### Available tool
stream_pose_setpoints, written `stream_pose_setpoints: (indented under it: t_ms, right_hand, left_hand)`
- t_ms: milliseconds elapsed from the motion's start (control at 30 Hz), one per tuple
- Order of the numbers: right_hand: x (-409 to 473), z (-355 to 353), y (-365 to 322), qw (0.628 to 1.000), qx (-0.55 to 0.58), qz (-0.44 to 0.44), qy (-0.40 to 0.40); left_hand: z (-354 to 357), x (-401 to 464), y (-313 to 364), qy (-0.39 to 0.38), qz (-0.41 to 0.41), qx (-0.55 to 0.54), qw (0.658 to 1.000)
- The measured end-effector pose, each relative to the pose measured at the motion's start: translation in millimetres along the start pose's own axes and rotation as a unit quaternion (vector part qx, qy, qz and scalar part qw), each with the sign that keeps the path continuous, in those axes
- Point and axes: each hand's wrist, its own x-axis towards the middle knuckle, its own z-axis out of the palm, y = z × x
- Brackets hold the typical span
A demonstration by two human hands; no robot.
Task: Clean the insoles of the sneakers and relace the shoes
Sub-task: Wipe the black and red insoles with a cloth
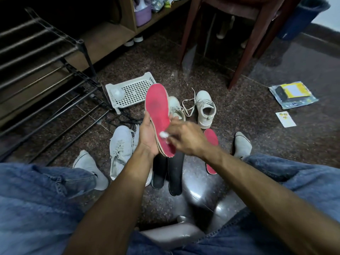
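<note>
My left hand (147, 133) grips a red insole (158, 107) by its heel half and holds it up, toe pointing away. My right hand (185, 137) pinches a small white wad (163, 134) pressed against the insole's lower part. A second red insole (211, 142) lies on the floor, partly hidden by my right forearm. Two black insoles (167, 173) lie below my hands. A white sneaker (205, 107) with a loose lace stands ahead, its mate (175, 107) half hidden behind the raised insole. A grey sneaker (120, 148) lies at left.
A white perforated basket (132, 92) holding a clear ball sits ahead left. A black metal shoe rack (55, 76) fills the left side. Wooden chair legs (237, 70) stand ahead right. Packets (292, 94) and a card lie on the floor at right. My socked feet flank the shoes.
</note>
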Motion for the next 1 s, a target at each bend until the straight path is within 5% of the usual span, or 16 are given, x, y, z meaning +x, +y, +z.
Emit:
stream_pose_setpoints:
  t_ms: [133,233,333,467,567,667,733,867,933,1000]
  right_hand:
    - [-12,-16,-8,0.995,-0.035,-0.081,-0.034]
    - [16,-31,-1,0.993,-0.122,-0.007,-0.005]
    - [29,-41,-4,0.995,-0.079,0.042,0.039]
    - [-6,-37,-22,0.997,0.009,-0.058,-0.058]
    - [-13,-40,-21,0.993,-0.049,-0.107,-0.031]
    - [18,-52,-9,0.987,-0.156,-0.018,0.018]
    - [31,-57,-5,0.991,-0.121,0.031,0.042]
    - [-1,-50,-23,0.996,0.005,-0.076,-0.056]
    - [-17,-46,-29,0.986,-0.040,-0.135,-0.091]
    - [-6,-48,-23,0.988,-0.087,-0.121,-0.044]
  left_hand:
    - [8,-2,0,-0.005,-0.010,-0.039,0.999]
    - [23,-7,-8,-0.010,-0.019,0.001,1.000]
    - [33,-10,-1,-0.018,-0.005,-0.004,1.000]
    - [31,-10,14,-0.026,-0.015,-0.017,0.999]
    - [34,-12,11,-0.018,-0.018,-0.023,0.999]
    - [45,-17,0,-0.024,-0.030,0.010,0.999]
    - [50,-20,0,-0.028,-0.023,0.021,0.999]
    - [43,-20,17,-0.031,-0.004,-0.015,0.999]
    - [37,-17,17,-0.021,-0.003,-0.021,1.000]
    - [41,-20,10,-0.021,-0.006,-0.003,1.000]
